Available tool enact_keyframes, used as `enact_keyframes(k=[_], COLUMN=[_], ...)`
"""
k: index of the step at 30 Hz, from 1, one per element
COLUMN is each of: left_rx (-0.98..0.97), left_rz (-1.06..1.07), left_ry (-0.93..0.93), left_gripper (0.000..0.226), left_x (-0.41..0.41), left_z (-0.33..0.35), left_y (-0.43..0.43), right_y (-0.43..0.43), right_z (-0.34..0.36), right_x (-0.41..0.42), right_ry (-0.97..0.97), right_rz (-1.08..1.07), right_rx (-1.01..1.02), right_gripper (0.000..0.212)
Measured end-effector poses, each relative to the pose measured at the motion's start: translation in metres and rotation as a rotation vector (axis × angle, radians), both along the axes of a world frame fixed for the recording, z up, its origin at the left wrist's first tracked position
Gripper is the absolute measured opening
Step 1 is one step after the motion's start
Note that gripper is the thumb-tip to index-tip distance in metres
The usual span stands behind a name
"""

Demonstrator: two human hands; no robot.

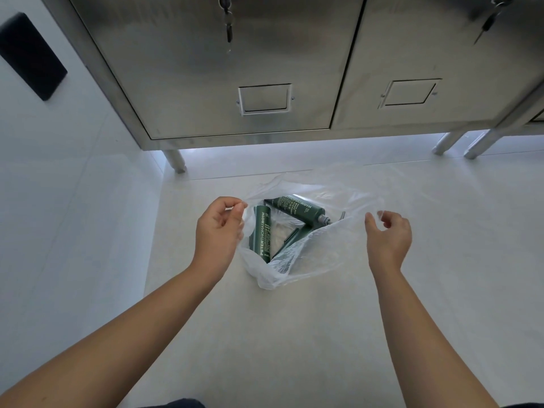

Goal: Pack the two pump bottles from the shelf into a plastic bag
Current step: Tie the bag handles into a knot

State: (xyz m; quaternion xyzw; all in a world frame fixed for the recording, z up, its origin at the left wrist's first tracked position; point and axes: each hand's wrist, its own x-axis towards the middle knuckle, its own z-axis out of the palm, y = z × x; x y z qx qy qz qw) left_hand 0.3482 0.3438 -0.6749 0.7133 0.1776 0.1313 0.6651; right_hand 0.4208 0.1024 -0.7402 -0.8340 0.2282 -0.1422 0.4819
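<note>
A clear plastic bag (309,248) is seen lying on a pale tiled floor (294,334), its mouth held open from both sides. Two dark green pump bottles are contained in it. One pump bottle (263,234), printed with white lettering down its length, lies nearly lengthwise toward the camera at the left of the opening. The second pump bottle (297,210) lies slanted across the far side, its grey pump neck pointed to the right, partly veiled by the film. The two are angled into a rough V, their far ends close together.

The bag's left rim is pinched between thumb and fingertips of the left hand (219,231), closed on the plastic just beside the upright-printed bottle. The right rim is gripped by the curled fingers of the right hand (388,237), which is set well to the right of both bottles, with a stretch of crumpled film between. Neither bottle is touched by a hand.

Behind the bag, a stainless steel cabinet (235,69) on short legs is shown, with keys (228,22) hanging from the lock of its left door. A black panel (31,55) is mounted on the white wall at left.
</note>
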Motion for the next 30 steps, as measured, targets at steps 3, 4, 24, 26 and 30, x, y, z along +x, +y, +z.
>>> enact_keyframes(k=[3, 4, 24, 26, 30], left_rx=[0.026, 0.032, 0.497, 0.514, 0.548], left_rz=[-0.007, -0.01, -0.289, -0.317, -0.315], left_ry=[0.015, 0.016, 0.039, 0.026, -0.061], left_gripper=[0.013, 0.012, 0.028, 0.029, 0.02], left_x=[-0.002, -0.003, -0.014, -0.012, 0.003], left_z=[0.001, 0.002, 0.028, 0.03, 0.026], left_y=[-0.001, -0.001, -0.017, -0.023, -0.032], right_y=[0.003, 0.004, 0.019, 0.018, 0.017], right_z=[0.002, 0.003, 0.051, 0.057, 0.066], right_x=[-0.002, -0.003, -0.028, -0.026, -0.02], right_ry=[-0.029, -0.04, -0.185, -0.189, -0.171], right_rz=[0.025, 0.033, 0.562, 0.65, 0.802], right_rx=[0.015, 0.016, -0.131, -0.133, -0.065], right_gripper=[0.013, 0.012, 0.008, 0.008, 0.018])
